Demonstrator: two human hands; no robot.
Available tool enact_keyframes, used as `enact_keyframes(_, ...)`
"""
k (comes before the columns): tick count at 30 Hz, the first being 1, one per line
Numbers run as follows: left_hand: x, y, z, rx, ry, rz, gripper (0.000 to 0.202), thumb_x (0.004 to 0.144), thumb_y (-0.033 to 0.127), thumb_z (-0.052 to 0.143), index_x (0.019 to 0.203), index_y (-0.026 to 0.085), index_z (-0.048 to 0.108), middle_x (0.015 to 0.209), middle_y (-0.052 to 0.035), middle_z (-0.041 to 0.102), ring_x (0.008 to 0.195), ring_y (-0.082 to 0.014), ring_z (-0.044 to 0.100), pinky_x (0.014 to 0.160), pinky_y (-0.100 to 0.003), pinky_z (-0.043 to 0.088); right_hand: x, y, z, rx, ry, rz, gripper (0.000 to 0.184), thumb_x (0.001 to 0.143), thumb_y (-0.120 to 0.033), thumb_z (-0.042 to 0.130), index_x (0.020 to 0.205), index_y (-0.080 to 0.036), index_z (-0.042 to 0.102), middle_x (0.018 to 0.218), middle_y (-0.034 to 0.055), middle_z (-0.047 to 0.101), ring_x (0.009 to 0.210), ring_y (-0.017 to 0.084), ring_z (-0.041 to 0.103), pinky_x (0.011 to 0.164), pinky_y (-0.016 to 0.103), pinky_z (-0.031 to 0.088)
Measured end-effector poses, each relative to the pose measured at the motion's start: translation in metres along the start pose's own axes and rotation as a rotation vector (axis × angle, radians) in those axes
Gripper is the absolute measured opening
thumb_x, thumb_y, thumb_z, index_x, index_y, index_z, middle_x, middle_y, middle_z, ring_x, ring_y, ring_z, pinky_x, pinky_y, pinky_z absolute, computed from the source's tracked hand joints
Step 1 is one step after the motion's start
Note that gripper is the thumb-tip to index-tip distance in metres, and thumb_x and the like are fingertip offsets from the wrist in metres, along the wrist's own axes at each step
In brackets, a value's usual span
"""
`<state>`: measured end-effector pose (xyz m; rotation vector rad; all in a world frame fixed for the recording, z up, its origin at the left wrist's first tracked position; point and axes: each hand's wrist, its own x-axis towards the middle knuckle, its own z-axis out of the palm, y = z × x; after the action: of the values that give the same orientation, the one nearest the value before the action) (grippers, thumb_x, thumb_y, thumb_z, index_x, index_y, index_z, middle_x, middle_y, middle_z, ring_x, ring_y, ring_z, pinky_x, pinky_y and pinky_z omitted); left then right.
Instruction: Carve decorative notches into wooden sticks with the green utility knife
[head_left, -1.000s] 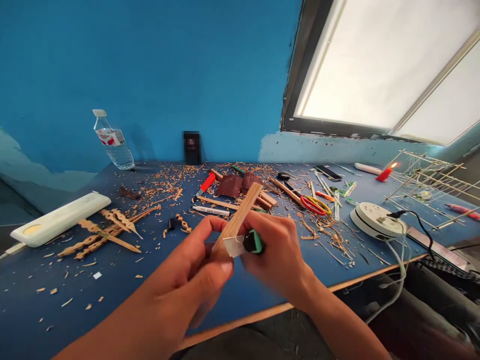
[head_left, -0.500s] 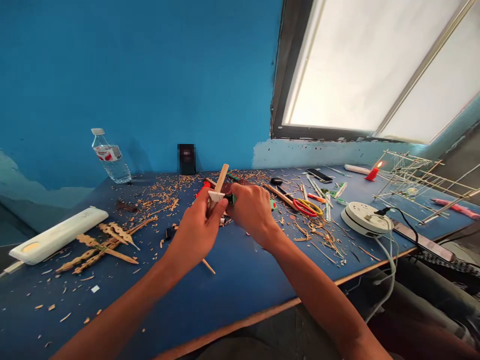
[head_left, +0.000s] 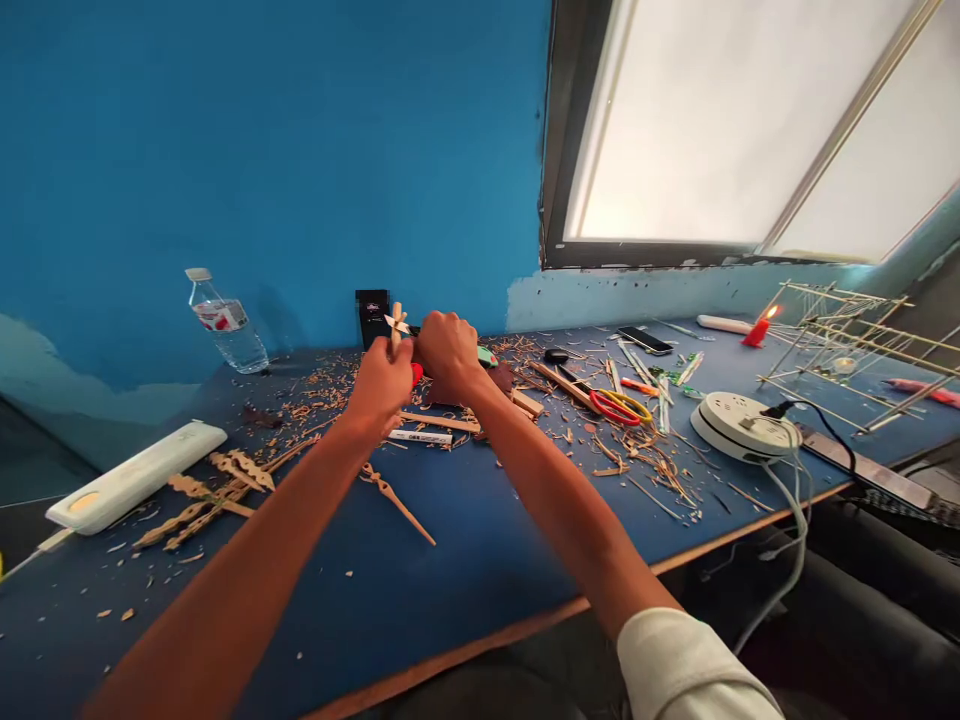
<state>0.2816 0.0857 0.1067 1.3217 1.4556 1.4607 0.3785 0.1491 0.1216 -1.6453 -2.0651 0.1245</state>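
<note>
Both arms are stretched far out over the blue table point(head_left: 480, 560). My left hand point(head_left: 381, 385) is closed round a thin wooden stick point(head_left: 396, 325) that points upward, with a small white piece at its top. My right hand point(head_left: 448, 348) is closed on a green-handled cutter point(head_left: 486, 355), and its blade end meets the stick. The two hands touch each other, just in front of a small black box point(head_left: 372, 312) at the wall.
A water bottle point(head_left: 223, 322) stands at the back left and a white case point(head_left: 135, 476) lies at the left. Carved wooden sticks point(head_left: 217, 485), shavings, scissors point(head_left: 621, 405), a round power socket point(head_left: 742, 425), a lit red candle point(head_left: 757, 330) and a stick frame point(head_left: 847, 350) lie around.
Both hands have moved away from me towards the wall with the stick and the cutter. The stick now stands more upright.
</note>
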Motion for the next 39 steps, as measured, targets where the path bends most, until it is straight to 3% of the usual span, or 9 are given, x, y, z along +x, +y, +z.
enact_keyframes(6, -0.031, -0.011, -0.020, -0.033, -0.078, -0.105, 0.034, 0.099, 0.041, 0.063, 0.122, 0.016, 0.063, 0.106, -0.0059, 0.069, 0.080, -0.0155, 0.067, 0.067, -0.032, 0.059, 0.042, 0.005, -0.006, 0.171, 0.012, 0.110, 0.036, 0.101, -0.038, 0.066, 0.129, -0.016, 0.064, 0.130, 0.0111, 0.065, 0.113, 0.026, 0.066, 0.095, 0.048, 0.057)
enact_keyframes(10, -0.056, -0.017, -0.032, -0.139, -0.174, -0.095, 0.032, 0.102, 0.046, 0.058, 0.111, 0.016, 0.061, 0.075, 0.0047, 0.056, 0.048, -0.0049, 0.041, 0.041, -0.018, 0.037, 0.052, 0.030, -0.018, 0.316, 0.015, 0.144, 0.036, 0.100, -0.038, 0.066, 0.128, -0.016, 0.063, 0.128, 0.0108, 0.065, 0.109, 0.025, 0.067, 0.092, 0.046, 0.058)
enact_keyframes(13, -0.061, -0.007, -0.035, -0.217, -0.246, -0.052, 0.029, 0.104, 0.048, 0.050, 0.103, 0.020, 0.056, 0.066, 0.0084, 0.047, 0.042, -0.0043, 0.032, 0.039, -0.018, 0.031, 0.039, 0.039, -0.025, 0.475, -0.019, 0.056, 0.026, 0.100, -0.038, 0.066, 0.111, -0.015, 0.066, 0.102, 0.0045, 0.069, 0.084, 0.017, 0.067, 0.075, 0.034, 0.058)
enact_keyframes(17, -0.056, 0.023, -0.036, -0.249, -0.309, 0.050, 0.015, 0.100, 0.033, 0.056, 0.090, 0.021, 0.056, 0.075, 0.0023, 0.060, 0.059, -0.0095, 0.057, 0.056, -0.022, 0.053, 0.006, 0.036, -0.044, 0.726, -0.043, -0.138, 0.024, 0.101, -0.033, 0.060, 0.082, -0.020, 0.054, 0.060, -0.0080, 0.040, 0.052, 0.008, 0.040, 0.050, 0.023, 0.038)
enact_keyframes(19, -0.053, 0.040, -0.038, -0.246, -0.341, 0.097, 0.014, 0.097, 0.031, 0.058, 0.088, 0.022, 0.057, 0.078, 0.0012, 0.061, 0.060, -0.0104, 0.058, 0.051, -0.021, 0.051, -0.012, 0.032, -0.057, 0.821, -0.028, -0.227, 0.028, 0.100, -0.034, 0.059, 0.078, -0.022, 0.046, 0.060, -0.0090, 0.033, 0.052, 0.007, 0.034, 0.048, 0.022, 0.032)
enact_keyframes(23, -0.050, 0.065, -0.041, -0.207, -0.383, 0.184, 0.003, 0.098, 0.029, 0.058, 0.099, 0.027, 0.059, 0.063, 0.0078, 0.042, 0.047, -0.0057, 0.035, 0.039, -0.013, 0.026, -0.043, 0.021, -0.079, 1.088, 0.009, -0.405, 0.026, 0.099, -0.036, 0.059, 0.080, -0.022, 0.050, 0.065, -0.0077, 0.036, 0.055, 0.007, 0.032, 0.047, 0.022, 0.026)
enact_keyframes(27, -0.055, 0.072, -0.045, -0.129, -0.388, 0.235, 0.020, 0.104, 0.043, 0.053, 0.101, 0.027, 0.064, 0.069, 0.0061, 0.042, 0.054, -0.0054, 0.036, 0.043, -0.011, 0.032, -0.061, 0.009, -0.089, 1.392, -0.018, -0.548, 0.026, 0.097, -0.044, 0.066, 0.086, -0.021, 0.061, 0.066, -0.0060, 0.047, 0.051, 0.006, 0.035, 0.044, 0.023, 0.024)
enact_keyframes(36, -0.066, 0.075, -0.058, -0.118, -0.558, 0.222, 0.019, 0.092, 0.049, 0.071, 0.094, 0.030, 0.066, 0.069, 0.0051, 0.059, 0.051, -0.0072, 0.053, 0.042, -0.015, 0.043, -0.070, 0.010, -0.096, 1.369, -0.070, -0.668, 0.019, 0.094, -0.039, 0.070, 0.090, -0.021, 0.064, 0.061, -0.0064, 0.053, 0.049, 0.008, 0.037, 0.046, 0.025, 0.028)
enact_keyframes(39, -0.064, 0.075, -0.058, -0.101, -0.524, 0.229, 0.014, 0.091, 0.039, 0.074, 0.093, 0.030, 0.063, 0.062, 0.0065, 0.062, 0.051, -0.0086, 0.057, 0.045, -0.015, 0.046, -0.070, 0.010, -0.094, 1.123, 0.092, -0.656, 0.021, 0.097, -0.032, 0.059, 0.079, -0.021, 0.059, 0.062, -0.0067, 0.042, 0.057, 0.009, 0.036, 0.054, 0.026, 0.030)
